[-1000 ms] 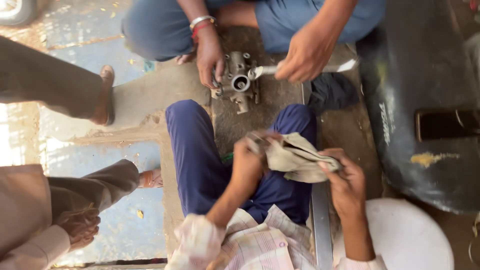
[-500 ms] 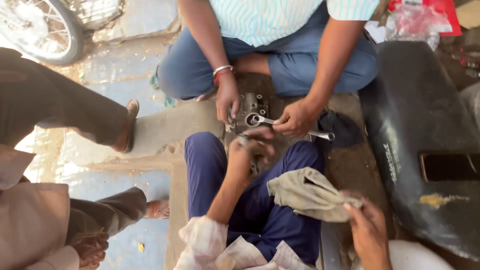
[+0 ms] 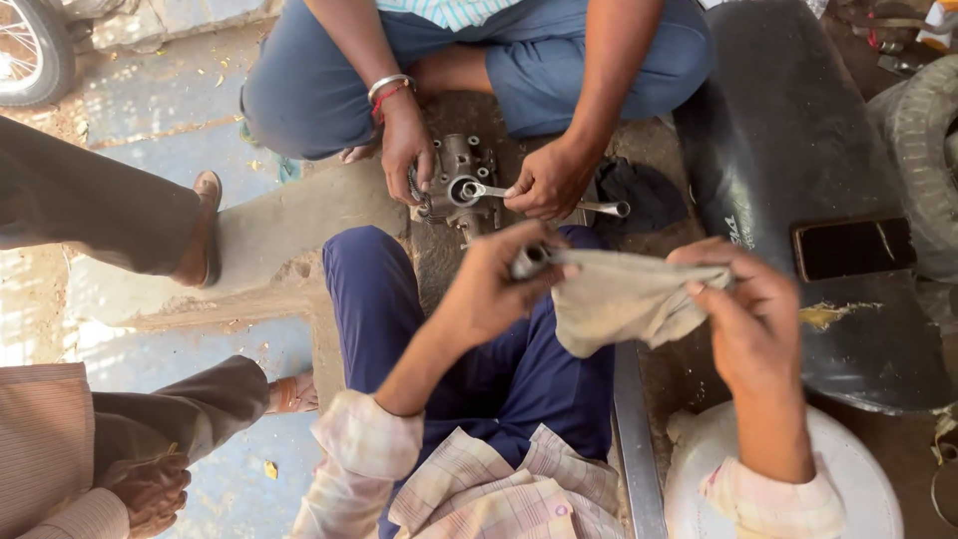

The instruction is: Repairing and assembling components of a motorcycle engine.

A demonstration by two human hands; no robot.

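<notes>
left hand (image 3: 494, 289): fingers closed round small metal part (image 3: 529, 262);
right hand (image 3: 743, 309): pinching grey rag (image 3: 624, 299);
co-worker: spanner (image 3: 544, 197) on engine casting (image 3: 461, 180)

Metal part (image 3: 531, 260): between the left hand (image 3: 491, 289) fingers (image 3: 529, 238).
Rag (image 3: 624, 297): right of those fingers, pinched by the right hand (image 3: 743, 309).
Engine casting (image 3: 461, 185): beyond the fingers, under a co-worker's hands.

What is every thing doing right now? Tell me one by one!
Left hand: closed around a small metal part.
Right hand: pinching the rag.
Rag: stretched between both hands, crumpled, touching the small metal part.
Metal engine piece: on the ground, steadied by another person's hand.
Wrench: set on the engine piece, gripped by that person's other hand.
Phone: lying flat, screen dark.
</notes>
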